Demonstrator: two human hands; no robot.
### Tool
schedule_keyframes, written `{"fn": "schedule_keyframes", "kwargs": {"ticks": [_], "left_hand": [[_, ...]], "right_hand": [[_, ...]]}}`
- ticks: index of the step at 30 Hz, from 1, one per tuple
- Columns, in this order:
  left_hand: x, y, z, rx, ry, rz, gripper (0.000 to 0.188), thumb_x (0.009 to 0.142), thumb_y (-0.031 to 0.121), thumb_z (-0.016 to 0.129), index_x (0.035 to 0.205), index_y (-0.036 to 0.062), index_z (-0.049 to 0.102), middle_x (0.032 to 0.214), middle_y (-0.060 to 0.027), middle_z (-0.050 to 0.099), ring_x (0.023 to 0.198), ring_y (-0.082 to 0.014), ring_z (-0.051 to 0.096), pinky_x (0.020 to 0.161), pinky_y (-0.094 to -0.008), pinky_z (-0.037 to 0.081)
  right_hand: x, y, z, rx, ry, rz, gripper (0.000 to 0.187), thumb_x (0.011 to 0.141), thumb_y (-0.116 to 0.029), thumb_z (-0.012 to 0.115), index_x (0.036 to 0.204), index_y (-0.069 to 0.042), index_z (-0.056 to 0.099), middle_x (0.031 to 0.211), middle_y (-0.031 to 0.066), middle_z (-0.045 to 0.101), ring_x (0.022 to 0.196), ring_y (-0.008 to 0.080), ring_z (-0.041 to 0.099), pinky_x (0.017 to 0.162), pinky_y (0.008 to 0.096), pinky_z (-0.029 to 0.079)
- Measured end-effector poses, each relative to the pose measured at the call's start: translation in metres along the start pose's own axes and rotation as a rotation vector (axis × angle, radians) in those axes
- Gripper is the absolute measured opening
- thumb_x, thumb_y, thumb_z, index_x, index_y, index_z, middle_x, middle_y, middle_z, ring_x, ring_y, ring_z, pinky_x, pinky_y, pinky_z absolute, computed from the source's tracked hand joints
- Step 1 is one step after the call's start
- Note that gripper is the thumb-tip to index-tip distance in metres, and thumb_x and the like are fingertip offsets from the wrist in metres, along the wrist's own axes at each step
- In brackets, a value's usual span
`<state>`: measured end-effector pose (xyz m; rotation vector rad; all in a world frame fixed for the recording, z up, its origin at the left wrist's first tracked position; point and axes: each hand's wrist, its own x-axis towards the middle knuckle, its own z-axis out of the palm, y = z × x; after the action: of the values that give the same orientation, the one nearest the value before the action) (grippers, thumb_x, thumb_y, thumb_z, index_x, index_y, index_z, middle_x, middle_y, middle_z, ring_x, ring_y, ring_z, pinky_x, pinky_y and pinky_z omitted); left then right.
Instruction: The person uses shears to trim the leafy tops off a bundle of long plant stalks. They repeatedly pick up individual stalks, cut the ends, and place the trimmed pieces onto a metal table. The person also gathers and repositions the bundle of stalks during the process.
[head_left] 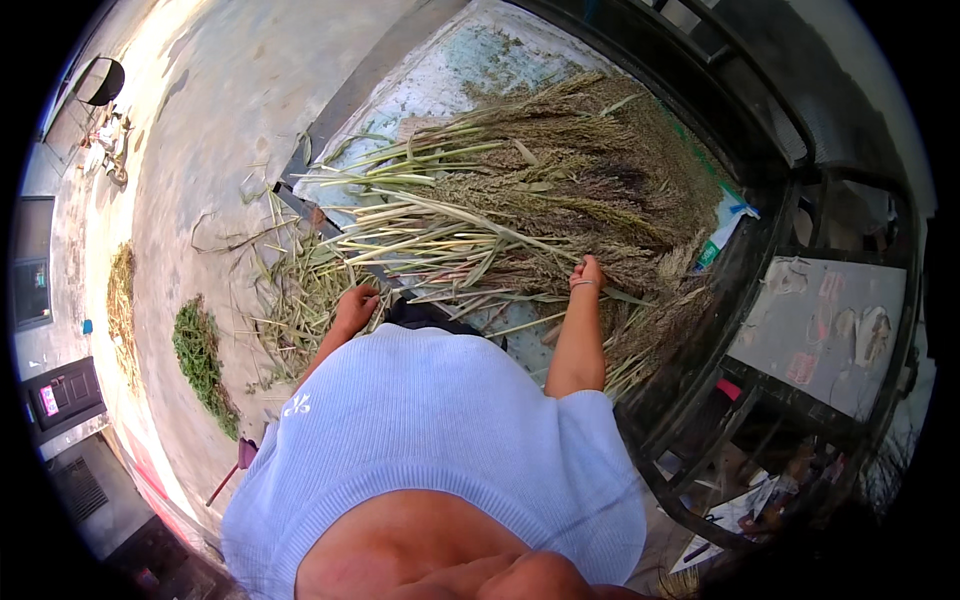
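A broad heap of cut grain stalks [460, 245] lies before me, pale cut ends to the left and brown-green seed heads [600, 205] to the right. My right hand [588, 272], with a band at the wrist, is closed around a stalk among the seed heads near the heap's close side. At the cut ends, my left hand [357, 308] sits low by the edge of the bed with its fingers curled in; what they hold, if anything, is too small to make out. Beneath the heap is a pale, worn sheet [400, 90] scattered with plant bits.
A dark metal frame [740, 130] rises along the right, beside a grey panel [820, 330]. Stripped leaves [300, 300] litter the concrete ground to the left. Farther left are a green plant pile [203, 365], a yellowish one [122, 310] and a purple-headed tool [246, 453].
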<state>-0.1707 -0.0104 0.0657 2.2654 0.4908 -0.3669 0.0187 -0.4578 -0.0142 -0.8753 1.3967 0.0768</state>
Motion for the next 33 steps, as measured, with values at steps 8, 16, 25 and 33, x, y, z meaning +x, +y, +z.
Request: {"fn": "schedule_keyframes", "kwargs": {"ticks": [8,16,25,33], "left_hand": [[-0.018,0.233,-0.047,0.018,0.53,0.783,0.015,0.076,0.002,0.058,0.092,0.0032,0.057,0.089,-0.0132,0.057,0.075,-0.0277,0.058,0.064,-0.0322,0.048],[0.041,0.271,0.042,0.075,-0.632,0.497,0.045,0.087,0.042,0.046,0.107,0.0021,0.054,0.099,-0.0166,0.059,0.083,-0.025,0.06,0.07,-0.0317,0.049],[0.003,0.286,0.098,-0.754,-1.153,-0.149,0.037,0.089,0.035,0.048,0.084,-0.0008,0.058,0.059,-0.0036,0.054,0.045,-0.0087,0.047,0.038,-0.0201,0.038],[-0.01,0.294,0.085,-0.745,-0.889,-0.208,0.021,0.086,0.025,0.057,0.079,0.0049,0.057,0.062,-0.0022,0.056,0.047,-0.0092,0.05,0.04,-0.02,0.042]], "right_hand": [[-0.065,0.003,-0.059,0.475,-0.697,-0.201,0.011,0.077,0.002,0.05,0.071,-0.006,0.048,0.072,0.0052,0.052,0.063,0.0183,0.052,0.05,0.0321,0.039],[-0.164,-0.017,-0.055,0.619,-1.206,-0.274,0.018,0.082,-0.008,0.052,0.099,-0.012,0.054,0.096,0.0037,0.054,0.084,0.0192,0.052,0.082,0.0359,0.043],[-0.194,-0.04,-0.053,0.808,-1.492,0.019,0.031,0.087,-0.041,0.045,0.082,-0.011,0.051,0.055,-0.0028,0.032,0.044,0.009,0.028,0.043,0.0259,0.026],[-0.202,-0.038,-0.043,0.821,-1.613,0.03,0.038,0.092,-0.042,0.036,0.079,-0.008,0.046,0.052,-0.0021,0.028,0.04,0.0086,0.024,0.038,0.0262,0.023]]}}
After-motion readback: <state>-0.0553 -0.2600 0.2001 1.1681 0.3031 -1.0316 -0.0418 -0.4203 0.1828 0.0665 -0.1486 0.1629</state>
